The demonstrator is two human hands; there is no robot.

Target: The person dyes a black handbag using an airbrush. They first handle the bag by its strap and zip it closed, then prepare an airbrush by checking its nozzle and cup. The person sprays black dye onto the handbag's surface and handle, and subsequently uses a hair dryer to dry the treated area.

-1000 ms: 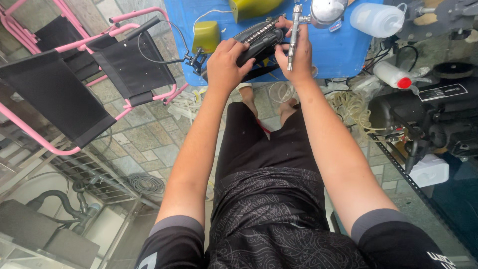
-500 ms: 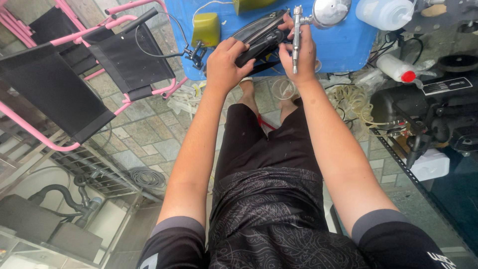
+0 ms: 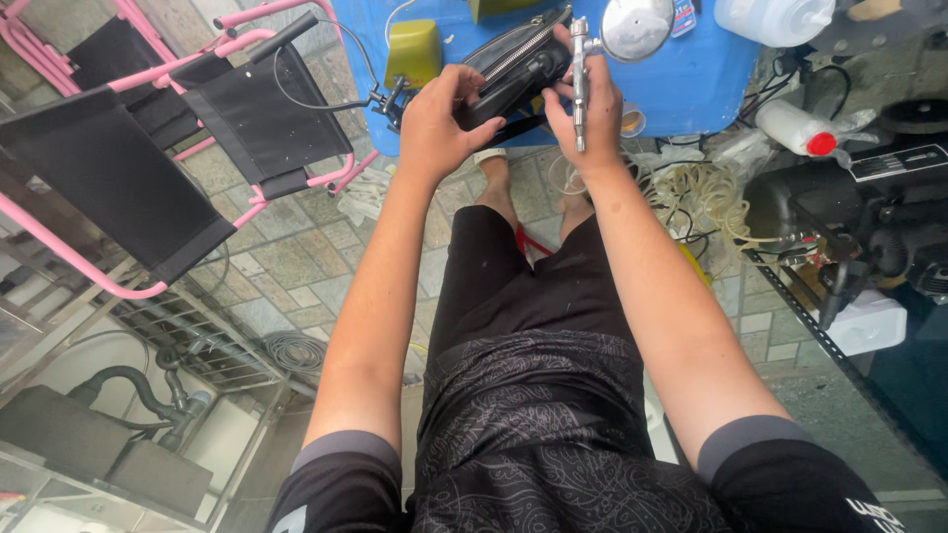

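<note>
Left hand [image 3: 434, 123] grips one black pouch [image 3: 513, 69]; right hand [image 3: 591, 118] clasps one silver airbrush [image 3: 580, 74] and steadies the pouch, over one blue table [image 3: 691, 79] with two white bottles [image 3: 775, 18].

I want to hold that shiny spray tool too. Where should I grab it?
Grab the airbrush round its thin middle barrel, coming from the right side, as the right hand does. It stands upright, its top end sticking above the fingers, and the black pouch crowds its left.
</note>
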